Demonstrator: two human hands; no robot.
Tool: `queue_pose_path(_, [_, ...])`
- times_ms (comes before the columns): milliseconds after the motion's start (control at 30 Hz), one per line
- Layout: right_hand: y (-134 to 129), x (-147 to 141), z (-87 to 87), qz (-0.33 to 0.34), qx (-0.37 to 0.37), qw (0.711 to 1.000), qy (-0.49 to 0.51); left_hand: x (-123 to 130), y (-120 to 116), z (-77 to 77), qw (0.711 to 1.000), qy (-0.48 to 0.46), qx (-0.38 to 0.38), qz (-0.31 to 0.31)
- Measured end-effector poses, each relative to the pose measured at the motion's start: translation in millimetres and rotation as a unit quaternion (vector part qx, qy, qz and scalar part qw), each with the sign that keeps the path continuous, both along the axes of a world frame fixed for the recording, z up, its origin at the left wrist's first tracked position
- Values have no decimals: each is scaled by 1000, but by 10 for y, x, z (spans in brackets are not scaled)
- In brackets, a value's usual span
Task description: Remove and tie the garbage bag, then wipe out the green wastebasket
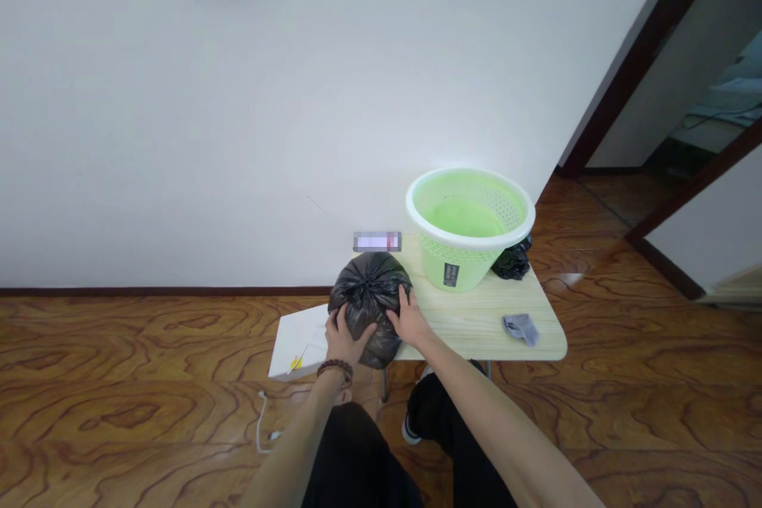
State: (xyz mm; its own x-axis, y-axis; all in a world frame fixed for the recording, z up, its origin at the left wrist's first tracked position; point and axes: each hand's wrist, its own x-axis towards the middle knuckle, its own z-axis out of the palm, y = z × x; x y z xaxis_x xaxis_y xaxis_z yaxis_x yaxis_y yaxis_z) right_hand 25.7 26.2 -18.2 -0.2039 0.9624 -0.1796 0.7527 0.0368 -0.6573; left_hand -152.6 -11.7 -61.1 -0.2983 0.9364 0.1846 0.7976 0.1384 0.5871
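A full black plastic garbage bag point(374, 286), gathered into a knot on top, sits at the left end of the small table. My left hand point(345, 340), with a beaded bracelet on its wrist, presses against the bag's near left side, thumb and fingers curved over the plastic. On the right side of the bag, my right hand point(409, 321) grips it with bent fingers. The bag's underside and far side are hidden. Right of it stands a light green laundry basket point(464, 266) with a white rim; nothing shows inside it.
A grey crumpled cloth point(521, 329) lies near the front right of the pale table point(470, 325). Black plastic point(513, 260) is bunched behind the basket. A blurred-out flat object point(377, 241) is by the wall. A white box point(301, 337) and a white cable point(260, 422) are at left.
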Motion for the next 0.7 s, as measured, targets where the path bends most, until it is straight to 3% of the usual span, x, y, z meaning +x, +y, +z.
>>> queue_pose_path(233, [-28,120,118,39,-36,999,-2,-156,137,211,994,19,-109,-26])
queue_pose_path(400, [-140,246,304,34,-20,999,-10,4,68,412,994,48,-96,-8])
queue_pose_path(500, [-234,380,457,34,19,999,-7,74,54,677,997,62,-34,-18])
queue_pose_path(600, [-329,625,606,33,80,996,6,115,87,1054,998,36,33,-27])
queue_pose_path(700, [-394,968,712,1,126,992,11,223,169,1378,997,-24,-2,-78])
